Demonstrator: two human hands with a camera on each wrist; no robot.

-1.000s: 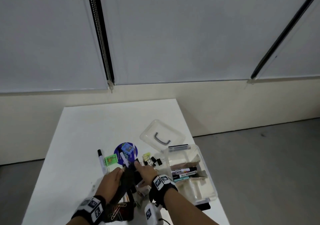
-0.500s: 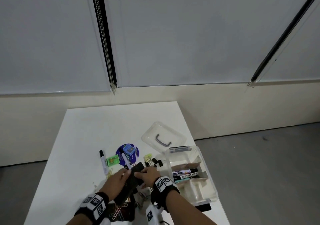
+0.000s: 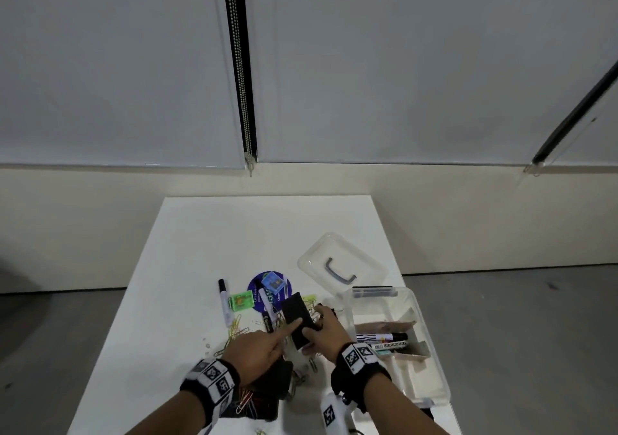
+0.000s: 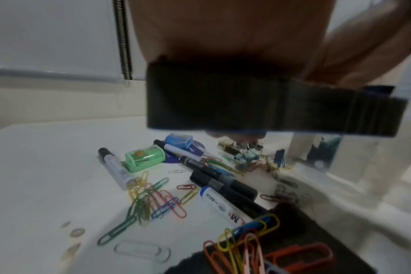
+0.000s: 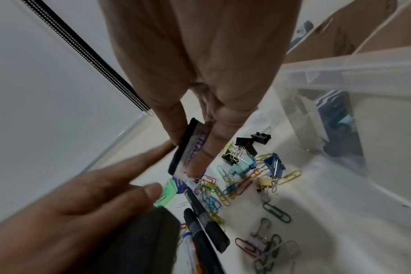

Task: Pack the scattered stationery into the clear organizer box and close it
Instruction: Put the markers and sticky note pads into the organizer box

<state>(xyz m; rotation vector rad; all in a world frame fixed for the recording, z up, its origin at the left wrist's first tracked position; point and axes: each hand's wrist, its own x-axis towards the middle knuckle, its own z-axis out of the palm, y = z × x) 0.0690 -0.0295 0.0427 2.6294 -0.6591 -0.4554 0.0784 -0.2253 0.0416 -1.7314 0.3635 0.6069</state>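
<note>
Above the clutter at the near end of the desk (image 3: 187,254), a black eraser (image 3: 298,320) was held clear of the surface, pinched by its edges between thumb and fingers of the right hand (image 3: 326,329); the label side, partly read as "ERAS", was turned toward the right wrist view, where one fingertip (image 5: 201,157) was seen laid along it; the left hand (image 3: 257,354) was kept loose and grasping nothing, its forefinger stretched out to touch the eraser's near face while the other fingers were lightly bent over a second dark felt block (image 3: 274,376) lying on the desk. The clear organizer box (image 3: 431,344) stood open just to the right, markers (image 3: 381,339) already laid in its middle compartment, and its lid (image 3: 341,265) rested apart behind it. A slip was judged the chief risk; so narrow an edge grip, nudged by the left forefinger, could let the eraser twist and drop among the paper clips (image 4: 153,196) and binder clips (image 5: 246,157) below, scattering them further. A second risk was judged to lie at the box wall; were the eraser carried across too low, its corner could catch the rim and shove the light box toward the desk's right edge, which lay near. Much remained unpacked: pens (image 4: 223,185), a green sharpener (image 4: 144,157) and a blue sharpener (image 3: 272,282).
</note>
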